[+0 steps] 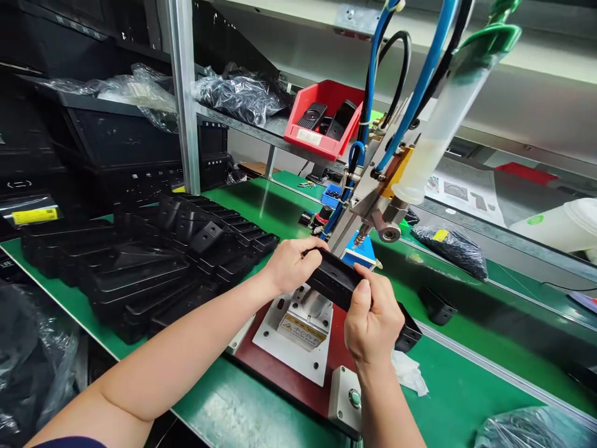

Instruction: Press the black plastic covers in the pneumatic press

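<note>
Both my hands grip one black plastic part point(334, 277) over a small press fixture point(298, 328) with a white plate and yellow warning label. My left hand point(293, 264) is closed on the part's far left end. My right hand point(373, 318) is closed on its near right side, thumb on top. Just above the part hangs a dispensing head point(380, 219) with a white syringe barrel point(441, 124) and blue hoses point(422, 81).
Several black plastic parts in trays point(140, 267) are stacked to the left on the green bench point(448, 398). A red bin point(326, 118) sits on the shelf behind. A green push button point(355, 398) is near my right wrist. Loose black parts point(436, 305) and plastic bags point(450, 249) lie to the right.
</note>
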Action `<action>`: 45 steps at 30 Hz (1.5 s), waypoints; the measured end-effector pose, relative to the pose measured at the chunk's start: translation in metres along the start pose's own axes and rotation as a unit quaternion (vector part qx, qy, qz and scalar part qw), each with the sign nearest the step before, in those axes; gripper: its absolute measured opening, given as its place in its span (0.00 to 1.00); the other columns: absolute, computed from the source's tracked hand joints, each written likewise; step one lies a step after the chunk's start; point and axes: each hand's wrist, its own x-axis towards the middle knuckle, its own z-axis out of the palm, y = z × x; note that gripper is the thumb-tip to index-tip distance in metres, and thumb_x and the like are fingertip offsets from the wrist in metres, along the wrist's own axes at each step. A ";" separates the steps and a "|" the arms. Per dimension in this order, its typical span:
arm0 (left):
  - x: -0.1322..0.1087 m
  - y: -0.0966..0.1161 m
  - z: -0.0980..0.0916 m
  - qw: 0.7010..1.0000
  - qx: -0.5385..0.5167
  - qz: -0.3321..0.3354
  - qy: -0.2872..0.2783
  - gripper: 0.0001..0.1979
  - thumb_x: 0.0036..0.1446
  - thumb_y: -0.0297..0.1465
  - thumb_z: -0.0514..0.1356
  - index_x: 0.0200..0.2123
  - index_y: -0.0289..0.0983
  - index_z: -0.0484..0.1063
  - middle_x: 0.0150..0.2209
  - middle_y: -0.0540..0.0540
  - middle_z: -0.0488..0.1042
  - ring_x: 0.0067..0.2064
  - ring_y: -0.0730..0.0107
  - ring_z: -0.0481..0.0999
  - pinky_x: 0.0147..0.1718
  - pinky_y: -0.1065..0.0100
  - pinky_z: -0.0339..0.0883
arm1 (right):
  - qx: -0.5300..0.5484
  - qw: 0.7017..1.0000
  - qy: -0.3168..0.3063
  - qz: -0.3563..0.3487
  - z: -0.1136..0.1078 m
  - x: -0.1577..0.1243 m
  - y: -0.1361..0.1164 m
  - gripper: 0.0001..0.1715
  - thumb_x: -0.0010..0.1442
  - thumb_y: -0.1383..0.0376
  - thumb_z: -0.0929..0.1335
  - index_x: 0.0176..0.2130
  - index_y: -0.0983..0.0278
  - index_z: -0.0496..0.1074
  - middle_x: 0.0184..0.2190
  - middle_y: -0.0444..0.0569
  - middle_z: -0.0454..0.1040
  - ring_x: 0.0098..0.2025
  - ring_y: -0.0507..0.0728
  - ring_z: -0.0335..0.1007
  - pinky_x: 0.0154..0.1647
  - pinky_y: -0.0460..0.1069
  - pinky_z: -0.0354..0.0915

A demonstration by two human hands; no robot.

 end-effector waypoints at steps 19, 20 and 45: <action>-0.011 -0.007 0.013 0.983 0.012 0.131 0.132 0.17 0.64 0.33 0.49 0.37 0.36 0.77 0.34 0.44 0.77 0.37 0.66 0.75 0.39 0.66 0.66 | 0.105 0.994 0.038 0.002 0.011 0.005 0.008 0.17 0.65 0.66 0.58 0.41 0.65 0.74 0.40 0.53 0.76 0.44 0.60 0.72 0.46 0.56 0.68; -0.011 -0.007 0.014 0.982 0.007 0.135 0.134 0.16 0.64 0.33 0.49 0.37 0.36 0.77 0.34 0.44 0.78 0.37 0.66 0.75 0.39 0.67 0.66 | 0.100 0.994 0.033 0.004 0.010 0.006 0.009 0.16 0.65 0.66 0.59 0.41 0.65 0.74 0.38 0.52 0.76 0.43 0.59 0.72 0.44 0.55 0.68; -0.012 -0.012 0.015 0.991 -0.060 0.081 0.091 0.16 0.64 0.36 0.49 0.39 0.36 0.75 0.38 0.46 0.76 0.41 0.66 0.73 0.43 0.67 0.65 | 0.086 0.995 0.056 0.005 0.015 0.003 0.005 0.18 0.68 0.66 0.58 0.40 0.66 0.75 0.36 0.52 0.75 0.40 0.57 0.71 0.42 0.53 0.66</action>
